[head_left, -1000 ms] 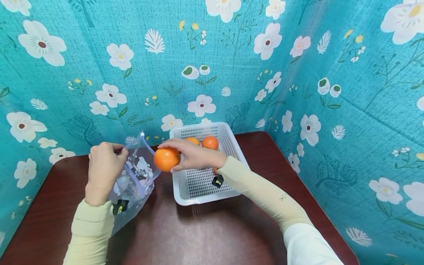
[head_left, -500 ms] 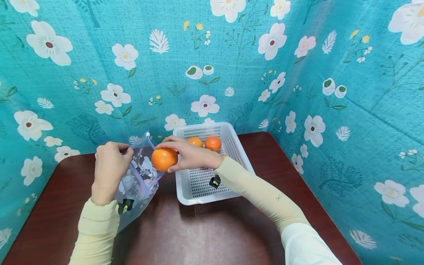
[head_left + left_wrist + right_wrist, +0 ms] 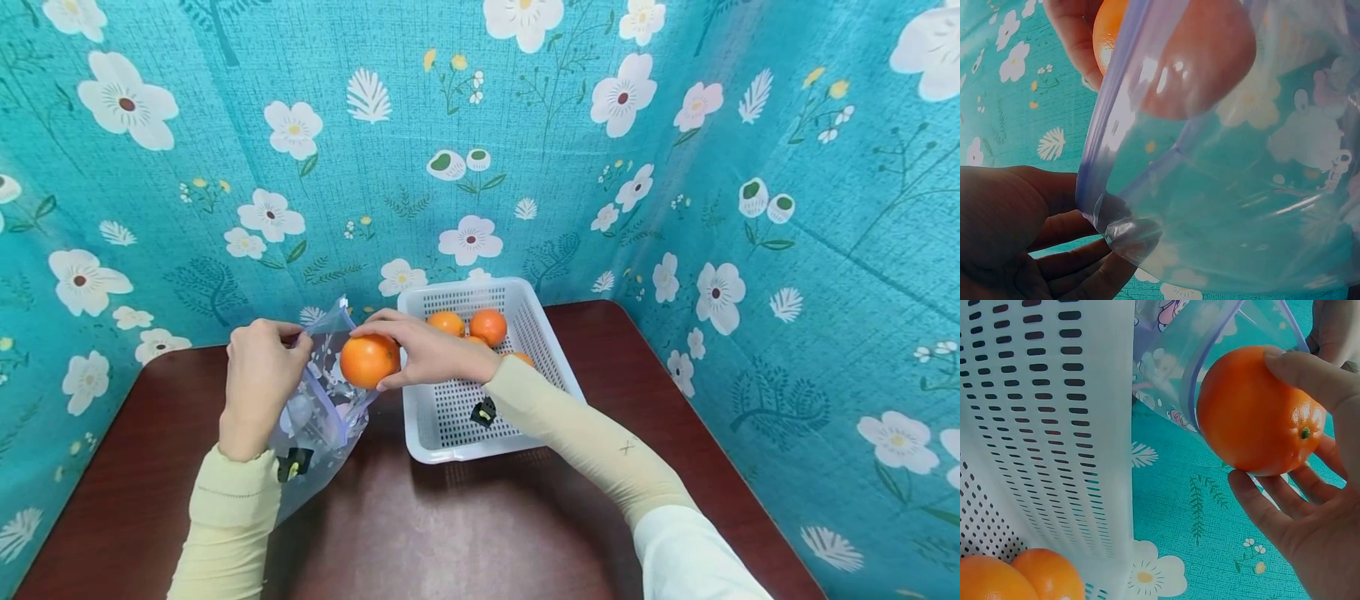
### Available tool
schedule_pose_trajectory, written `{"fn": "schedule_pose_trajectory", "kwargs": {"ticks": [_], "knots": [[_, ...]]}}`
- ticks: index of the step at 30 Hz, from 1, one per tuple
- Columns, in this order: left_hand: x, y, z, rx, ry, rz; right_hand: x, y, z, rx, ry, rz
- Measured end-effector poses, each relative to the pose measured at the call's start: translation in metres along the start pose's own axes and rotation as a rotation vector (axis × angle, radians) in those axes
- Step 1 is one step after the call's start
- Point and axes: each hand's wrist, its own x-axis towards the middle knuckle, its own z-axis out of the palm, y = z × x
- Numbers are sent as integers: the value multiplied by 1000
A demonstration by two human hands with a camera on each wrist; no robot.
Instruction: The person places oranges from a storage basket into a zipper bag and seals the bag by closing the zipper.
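An orange (image 3: 369, 361) is held by my right hand (image 3: 435, 350) at the mouth of a clear zip bag (image 3: 324, 468). In the right wrist view, thumb and fingers curve round the orange (image 3: 1254, 419), its green stem spot facing the palm. Part of the fruit shows through the film in the left wrist view, just inside the purple seal strip (image 3: 1100, 134). My left hand (image 3: 262, 375) pinches the bag's rim between thumb and fingers, and the mouth gapes. White and pink cartoon prints cover the bag. Its lower part is partly hidden behind the left forearm.
Right of the bag stands a white perforated plastic basket (image 3: 414, 417) holding several oranges (image 3: 488, 327). The right forearm passes over it. Both are on a dark red-brown table (image 3: 450, 533), with a teal flowered cloth (image 3: 375, 183) behind and to the right.
The right hand has brought the orange slightly left, further into the bag's mouth. The whole scene has shifted a little rightward in the head view. The left hand keeps its pinch on the rim.
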Motion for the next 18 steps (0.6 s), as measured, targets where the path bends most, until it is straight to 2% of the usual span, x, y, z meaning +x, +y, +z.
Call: {"fn": "schedule_pose_trajectory", "kwargs": {"ticks": [18], "knots": [[0, 5, -1, -10, -13, 3, 8, 3, 5, -16, -34, -28]]}}
